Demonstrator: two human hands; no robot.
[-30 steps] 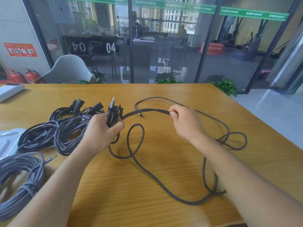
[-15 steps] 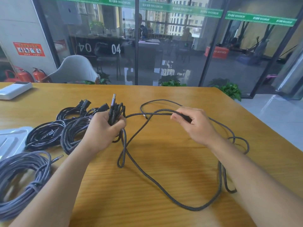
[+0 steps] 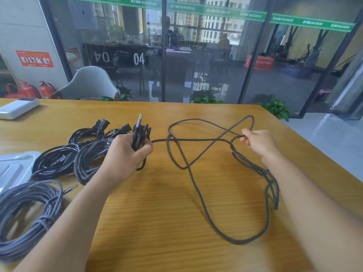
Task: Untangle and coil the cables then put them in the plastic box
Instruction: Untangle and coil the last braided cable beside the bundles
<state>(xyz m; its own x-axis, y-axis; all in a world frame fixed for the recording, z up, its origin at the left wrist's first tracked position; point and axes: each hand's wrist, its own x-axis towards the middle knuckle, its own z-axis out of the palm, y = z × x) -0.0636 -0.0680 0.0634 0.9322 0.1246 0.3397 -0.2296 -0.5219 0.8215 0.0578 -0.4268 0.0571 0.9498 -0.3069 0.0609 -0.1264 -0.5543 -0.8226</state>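
One long dark braided cable (image 3: 198,193) sprawls over the wooden tabletop (image 3: 157,222) between the two hands, crossing itself in several loose loops. Its gathered end, a small bundle of short coils with a silver USB plug (image 3: 140,117) poking upward, sits in the left hand (image 3: 125,152), whose fingers are curled tightly round it. From that fist a single strand runs straight across to the right hand (image 3: 257,142), which pinches the strand between thumb and fingertips, the remaining fingers loosely bent. Below the right hand, more of the same cable hangs in doubled folds beside the forearm and swings round in a wide arc near the tabletop's front edge.

Just left of the left hand lies a coiled black-and-grey braided cable (image 3: 88,163), touching a coil of glossy black power cables (image 3: 53,163) with chunky black connectors (image 3: 102,123) beyond them. Nearer the left forearm rests a large coil of grey braided cable (image 3: 25,213) tied at one point. Left of these, a pale translucent plastic piece (image 3: 13,167), possibly the box or its lid, shows only partly. Far beyond the left hand sits a white rectangular device (image 3: 17,107).
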